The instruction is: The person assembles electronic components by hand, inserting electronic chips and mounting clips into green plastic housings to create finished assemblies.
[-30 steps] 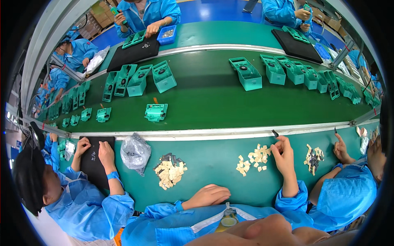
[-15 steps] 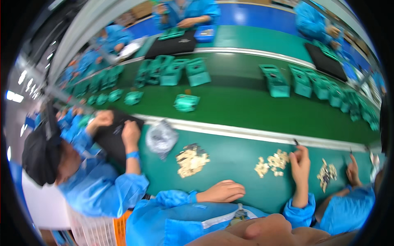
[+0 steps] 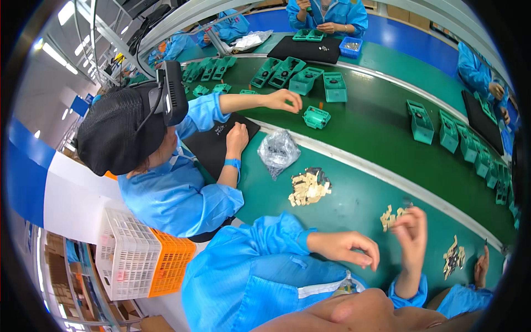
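Observation:
My left hand [image 3: 347,249] hovers palm down over the near edge of the green table, fingers loosely stretched, with nothing in it. To its right my right hand [image 3: 412,235] is raised and smeared by motion, its fingers curled to a pinch. A small dark part [image 3: 407,201] shows as a blur at those fingertips. Just behind this hand lies a pile of small cream pieces [image 3: 389,217], partly covered by the fingers. Farther left is a larger heap of cream and black pieces [image 3: 310,187], with a clear plastic bag [image 3: 279,152] beyond it.
A co-worker in a black cap [image 3: 119,124] sits at left, arm reaching over the conveyor toward a small green housing [image 3: 316,117]. Rows of green trays [image 3: 334,87] stand on the belt. At right, another person's hand [image 3: 482,268] is beside more small pieces [image 3: 453,257]. A crate [image 3: 130,254] stands lower left.
The view has swung left. My left hand has lifted from the tabletop, and my right hand's fingers have curled inward. The co-worker at left has stretched an arm over the belt.

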{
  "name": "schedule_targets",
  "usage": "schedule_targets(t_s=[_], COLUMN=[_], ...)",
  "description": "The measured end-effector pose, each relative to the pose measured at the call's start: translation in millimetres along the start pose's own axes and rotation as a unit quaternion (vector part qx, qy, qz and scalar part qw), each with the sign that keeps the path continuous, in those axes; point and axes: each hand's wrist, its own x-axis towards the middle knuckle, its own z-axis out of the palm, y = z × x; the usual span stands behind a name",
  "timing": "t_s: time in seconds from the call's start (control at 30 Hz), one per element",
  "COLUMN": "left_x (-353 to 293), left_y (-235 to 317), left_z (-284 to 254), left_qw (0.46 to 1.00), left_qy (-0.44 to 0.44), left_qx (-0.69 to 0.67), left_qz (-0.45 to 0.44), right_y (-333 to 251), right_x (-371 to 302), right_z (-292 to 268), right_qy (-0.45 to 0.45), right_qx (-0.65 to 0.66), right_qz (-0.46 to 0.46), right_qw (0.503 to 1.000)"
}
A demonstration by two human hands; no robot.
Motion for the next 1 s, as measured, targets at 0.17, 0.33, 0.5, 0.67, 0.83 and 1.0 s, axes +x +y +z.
schedule_targets(t_s=[0.17,0.33,0.5,0.67,0.83,1.0], left_x=[26,27,29,20,11,12], left_y=[12,17,30,27,34,28], left_z=[47,81,94,100,97,100], left_qw=[0.966,0.964,0.953,0.959,0.955,0.958], left_qy=[-0.234,-0.256,-0.289,-0.272,-0.248,-0.260], left_qx=[-0.018,-0.006,0.053,0.059,0.133,0.072], left_qz=[0.108,0.077,0.071,0.057,0.096,0.097], right_y=[-20,-23,-25,-15,-39,-37], right_x=[-8,-18,-34,-35,-40,-46], right_z=[68,74,82,92,86,94], right_qy=[-0.238,-0.289,-0.305,-0.368,-0.350,-0.309], right_qx=[0.315,0.158,0.117,0.170,0.126,0.197], right_qz=[0.317,0.259,0.225,0.191,0.264,0.270], right_qw=[0.863,0.908,0.918,0.894,0.890,0.890])
